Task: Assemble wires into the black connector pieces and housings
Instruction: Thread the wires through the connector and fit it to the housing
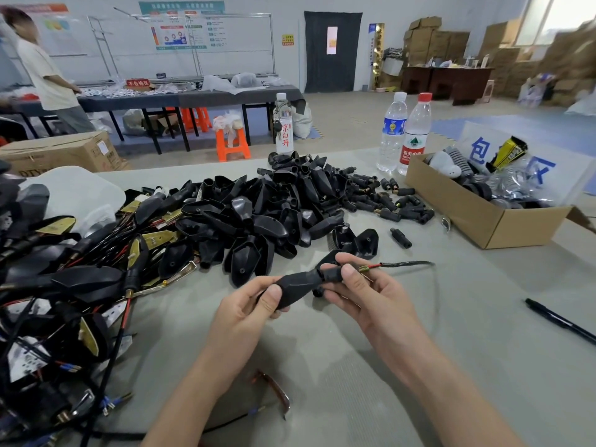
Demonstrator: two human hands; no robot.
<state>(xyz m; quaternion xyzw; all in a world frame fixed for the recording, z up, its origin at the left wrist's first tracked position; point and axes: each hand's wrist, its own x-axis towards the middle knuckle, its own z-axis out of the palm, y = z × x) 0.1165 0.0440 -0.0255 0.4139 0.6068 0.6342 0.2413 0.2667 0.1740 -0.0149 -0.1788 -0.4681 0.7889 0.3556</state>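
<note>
Head: grey table [467, 333], housings [258, 214], stacked boxes [432, 40].

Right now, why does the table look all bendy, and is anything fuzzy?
Head view: the wide lens bends the table edge; the left hand, right hand and the black housing they hold look sharp; the stacked boxes at top right are smeared; the window is washed out by glare; shadows under the hands are soft.

Grey-green padded tabletop [419, 343], bearing at centre a heap of black plastic housings [258, 214]; at left, a tangle of wired black assemblies [64, 285]; right of the heap, small black cylindrical connector pieces [387, 206] and an open cardboard box [467, 214]; behind, three clear plastic water bottles [392, 133]; near the right edge, a black pen [561, 321].
</note>
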